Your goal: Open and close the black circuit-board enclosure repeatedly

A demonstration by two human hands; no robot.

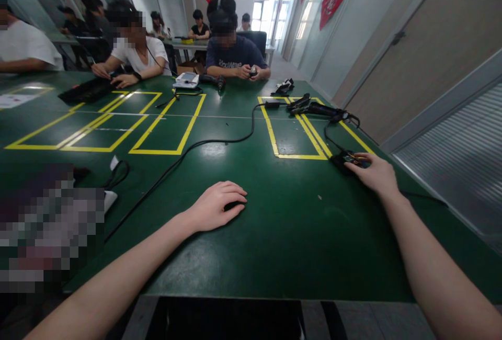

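My left hand rests on the green table near the front middle. Its fingers are loosely bent, with a dark gap between thumb and forefinger, and no object shows in it. Farther out to the right, my right hand grips a small black electronic unit with coloured wires and a bit of green circuit board showing. The hand covers the unit's right part. A thin cable runs from it up to a black hair-iron-like bundle lying beyond.
Yellow tape rectangles mark the table. A long black cable crosses it to an inline block. Across the table, a power drill lies by a white box, near a co-worker. Another person handles a black object.
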